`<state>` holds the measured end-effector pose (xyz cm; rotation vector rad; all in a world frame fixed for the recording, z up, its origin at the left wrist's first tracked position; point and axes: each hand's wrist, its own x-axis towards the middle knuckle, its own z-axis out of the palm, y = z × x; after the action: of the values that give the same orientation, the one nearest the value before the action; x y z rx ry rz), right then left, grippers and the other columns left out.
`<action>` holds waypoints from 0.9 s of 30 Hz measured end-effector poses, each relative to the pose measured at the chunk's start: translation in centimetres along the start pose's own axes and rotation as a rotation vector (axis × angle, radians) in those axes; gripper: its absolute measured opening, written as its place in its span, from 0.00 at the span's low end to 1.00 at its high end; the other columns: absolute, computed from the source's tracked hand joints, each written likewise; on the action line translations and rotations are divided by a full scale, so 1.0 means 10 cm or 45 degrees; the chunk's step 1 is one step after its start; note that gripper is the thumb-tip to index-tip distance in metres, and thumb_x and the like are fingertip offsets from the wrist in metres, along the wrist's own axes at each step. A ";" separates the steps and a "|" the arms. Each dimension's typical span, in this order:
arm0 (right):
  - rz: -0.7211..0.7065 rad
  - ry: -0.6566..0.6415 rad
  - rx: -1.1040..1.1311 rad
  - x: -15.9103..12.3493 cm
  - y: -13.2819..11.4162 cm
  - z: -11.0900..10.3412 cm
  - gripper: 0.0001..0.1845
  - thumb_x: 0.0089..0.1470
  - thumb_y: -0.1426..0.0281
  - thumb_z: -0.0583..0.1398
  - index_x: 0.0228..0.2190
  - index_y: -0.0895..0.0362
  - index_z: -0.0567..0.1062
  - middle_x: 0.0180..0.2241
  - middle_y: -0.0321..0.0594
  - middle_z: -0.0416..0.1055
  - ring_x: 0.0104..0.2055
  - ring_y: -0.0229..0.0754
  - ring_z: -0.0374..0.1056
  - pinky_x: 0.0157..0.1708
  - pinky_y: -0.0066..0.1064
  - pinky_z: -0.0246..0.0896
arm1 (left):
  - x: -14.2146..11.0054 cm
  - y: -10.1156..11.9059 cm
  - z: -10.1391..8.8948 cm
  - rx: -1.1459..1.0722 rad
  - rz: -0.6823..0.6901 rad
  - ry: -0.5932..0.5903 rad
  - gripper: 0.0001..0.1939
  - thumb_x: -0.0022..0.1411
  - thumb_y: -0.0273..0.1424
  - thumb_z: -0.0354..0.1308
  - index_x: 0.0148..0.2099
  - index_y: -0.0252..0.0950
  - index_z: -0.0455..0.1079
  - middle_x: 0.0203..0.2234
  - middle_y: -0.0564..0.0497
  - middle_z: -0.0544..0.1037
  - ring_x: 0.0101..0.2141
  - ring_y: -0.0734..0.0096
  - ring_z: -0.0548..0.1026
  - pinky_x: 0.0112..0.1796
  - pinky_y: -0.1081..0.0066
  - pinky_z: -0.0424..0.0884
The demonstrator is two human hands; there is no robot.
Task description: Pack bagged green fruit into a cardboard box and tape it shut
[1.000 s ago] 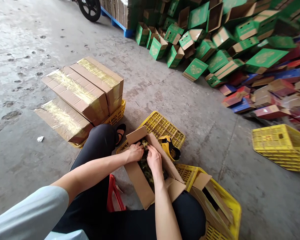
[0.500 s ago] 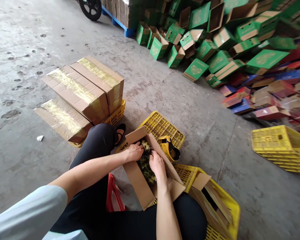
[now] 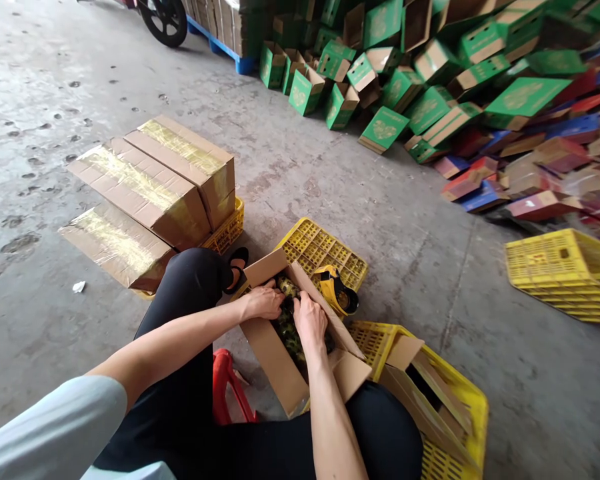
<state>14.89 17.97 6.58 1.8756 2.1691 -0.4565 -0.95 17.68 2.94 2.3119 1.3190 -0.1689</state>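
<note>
An open cardboard box (image 3: 275, 360) sits tilted between my knees, its flaps folded outward. Inside lies a dark bundle (image 3: 291, 330) with a green, yellow and black camouflage-like pattern; whether it is cloth or plastic I cannot tell. My left hand (image 3: 264, 302) reaches in over the box's left side, fingers curled onto the bundle's upper part. From the near side my right hand (image 3: 310, 319) comes in, its fingers bent and pinching the bundle close to the left fingers. Both sets of fingertips are partly hidden.
A yellow tape dispenser (image 3: 337, 291) lies on an upturned yellow crate (image 3: 325, 248) beyond the box. Taped cartons (image 3: 145, 190) stand at left. Another yellow crate (image 3: 473, 427) holds folded cardboard at right. A red stool (image 3: 225, 383) is below me. Green boxes (image 3: 384, 127) are heaped behind.
The view has shifted slightly. Both hands stay in the box at the bundle; the right hand has moved a little up and closer to the left.
</note>
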 end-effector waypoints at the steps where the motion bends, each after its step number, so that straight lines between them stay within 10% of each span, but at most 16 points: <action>1: 0.004 0.034 -0.015 -0.02 -0.01 -0.02 0.17 0.72 0.68 0.50 0.52 0.57 0.76 0.43 0.52 0.82 0.45 0.48 0.80 0.43 0.32 0.68 | 0.00 0.00 0.00 0.031 0.041 0.007 0.11 0.69 0.27 0.54 0.45 0.34 0.78 0.43 0.42 0.83 0.44 0.61 0.79 0.58 0.63 0.63; 13: -0.182 0.074 0.067 -0.01 0.09 0.00 0.28 0.70 0.76 0.51 0.68 0.50 0.63 0.49 0.46 0.81 0.47 0.44 0.79 0.42 0.29 0.65 | -0.02 0.00 0.07 0.096 0.112 0.060 0.14 0.71 0.29 0.52 0.51 0.32 0.77 0.41 0.39 0.80 0.47 0.56 0.74 0.51 0.60 0.65; 27: -0.286 0.303 0.050 0.02 0.06 0.23 0.15 0.70 0.75 0.52 0.40 0.57 0.79 0.43 0.44 0.80 0.46 0.41 0.75 0.40 0.26 0.58 | -0.03 0.08 -0.06 -0.022 -0.067 -0.008 0.12 0.66 0.26 0.54 0.48 0.32 0.76 0.33 0.40 0.82 0.51 0.50 0.73 0.44 0.62 0.69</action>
<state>15.35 17.40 4.37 1.7941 2.5598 -0.3327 -0.48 17.38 3.88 2.2618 1.3737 -0.1814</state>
